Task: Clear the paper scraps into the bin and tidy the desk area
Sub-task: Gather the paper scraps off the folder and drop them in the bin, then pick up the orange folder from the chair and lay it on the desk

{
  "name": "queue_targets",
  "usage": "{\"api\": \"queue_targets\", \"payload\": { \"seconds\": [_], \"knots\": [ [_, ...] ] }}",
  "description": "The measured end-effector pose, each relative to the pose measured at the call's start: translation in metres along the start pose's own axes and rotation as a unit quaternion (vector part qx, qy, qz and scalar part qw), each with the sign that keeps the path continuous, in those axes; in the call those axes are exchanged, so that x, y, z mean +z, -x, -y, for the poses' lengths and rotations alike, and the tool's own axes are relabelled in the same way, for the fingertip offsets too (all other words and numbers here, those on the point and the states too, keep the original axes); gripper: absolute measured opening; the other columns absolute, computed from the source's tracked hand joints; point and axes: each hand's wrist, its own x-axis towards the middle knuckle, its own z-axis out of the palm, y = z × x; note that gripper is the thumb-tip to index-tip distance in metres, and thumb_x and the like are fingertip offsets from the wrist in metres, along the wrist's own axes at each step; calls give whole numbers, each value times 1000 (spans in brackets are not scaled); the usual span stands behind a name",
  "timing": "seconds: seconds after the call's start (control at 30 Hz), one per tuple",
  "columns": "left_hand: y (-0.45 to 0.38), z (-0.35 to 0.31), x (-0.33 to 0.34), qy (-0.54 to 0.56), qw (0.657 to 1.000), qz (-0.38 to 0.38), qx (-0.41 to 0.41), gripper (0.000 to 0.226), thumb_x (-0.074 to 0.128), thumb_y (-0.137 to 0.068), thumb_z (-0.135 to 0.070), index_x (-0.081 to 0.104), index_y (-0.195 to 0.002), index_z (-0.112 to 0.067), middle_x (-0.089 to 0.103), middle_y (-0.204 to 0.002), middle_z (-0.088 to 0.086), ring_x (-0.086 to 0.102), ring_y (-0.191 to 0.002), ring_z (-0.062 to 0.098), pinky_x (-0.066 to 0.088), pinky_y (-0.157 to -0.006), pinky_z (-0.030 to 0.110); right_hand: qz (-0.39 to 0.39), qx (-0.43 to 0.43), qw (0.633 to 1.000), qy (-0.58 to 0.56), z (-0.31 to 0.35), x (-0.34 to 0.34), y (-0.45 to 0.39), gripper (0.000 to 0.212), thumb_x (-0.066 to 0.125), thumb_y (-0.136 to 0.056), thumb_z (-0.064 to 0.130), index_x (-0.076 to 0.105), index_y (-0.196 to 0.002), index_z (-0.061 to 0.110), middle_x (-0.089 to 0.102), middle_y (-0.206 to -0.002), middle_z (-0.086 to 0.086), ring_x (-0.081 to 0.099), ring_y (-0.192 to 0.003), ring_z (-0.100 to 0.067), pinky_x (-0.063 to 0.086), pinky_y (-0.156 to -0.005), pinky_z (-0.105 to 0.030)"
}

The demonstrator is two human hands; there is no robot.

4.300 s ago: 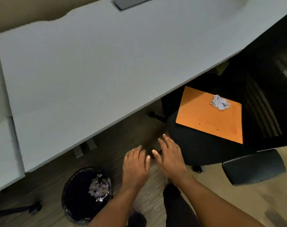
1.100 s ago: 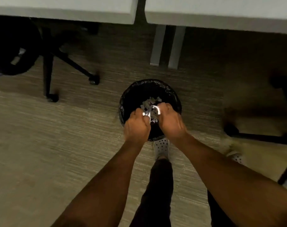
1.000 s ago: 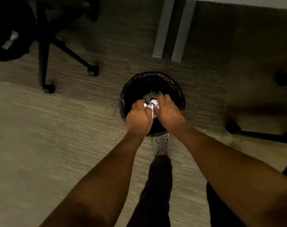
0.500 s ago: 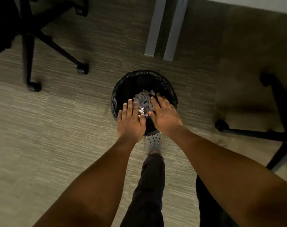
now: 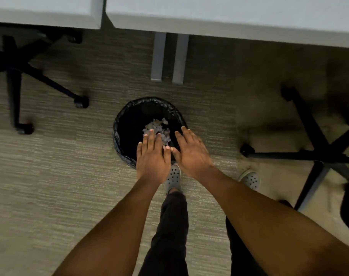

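Observation:
A round black bin [image 5: 127, 120] with a bag liner stands on the carpet in front of the desk legs. A pile of pale paper scraps [image 5: 157, 127] lies inside it. My left hand [image 5: 152, 158] hovers flat over the bin's near rim, palm down, fingers apart, holding nothing. My right hand [image 5: 190, 152] is beside it, also flat and spread, over the bin's right rim, with nothing in it. The thumbs nearly touch.
White desk tops [image 5: 229, 18] run along the top, with grey legs [image 5: 167, 56] just behind the bin. A black chair base [image 5: 20, 76] with castors is at the left, another chair base [image 5: 313, 152] at the right. My grey clogs [image 5: 173, 177] stand near the bin.
A second ago both hands were closed around paper scraps over the bin. They have spread flat, and the scraps now lie in the bin.

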Motion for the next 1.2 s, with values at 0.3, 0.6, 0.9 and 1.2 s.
{"api": "queue_targets", "payload": {
  "seconds": [0.3,0.6,0.9,1.2],
  "knots": [
    [33,-70,-35,-14,992,1,124,60,21,-100,-43,42,-146,-11,27,-159,13,18,-147,27,14,-120,46,-36,52,996,-55,-30,-60,74,59,26,-101,50,20,-150,19,7,-161,-5,11,-145,-24,22,-115,-46],
    [69,-178,-75,-10,973,5,229,60,18,-101,-48,43,-144,-14,27,-159,9,17,-148,22,11,-121,42,-105,119,985,-65,-72,-150,157,62,34,-98,50,21,-151,20,9,-161,-5,13,-145,-22,21,-116,-41],
    [100,-321,-90,-70,929,39,361,53,30,-99,-41,41,-145,-16,31,-157,9,20,-146,22,5,-119,38,-207,216,945,-131,-148,-229,236,58,38,-97,49,31,-147,20,27,-156,-4,24,-141,-20,27,-113,-39],
    [124,-485,-38,179,928,250,208,59,56,-95,-31,35,-149,-16,42,-150,5,40,-136,21,36,-111,37,-282,306,894,-167,-270,-276,311,57,40,-100,44,32,-147,14,31,-153,-10,25,-140,-24,27,-113,-40]
  ]
}}
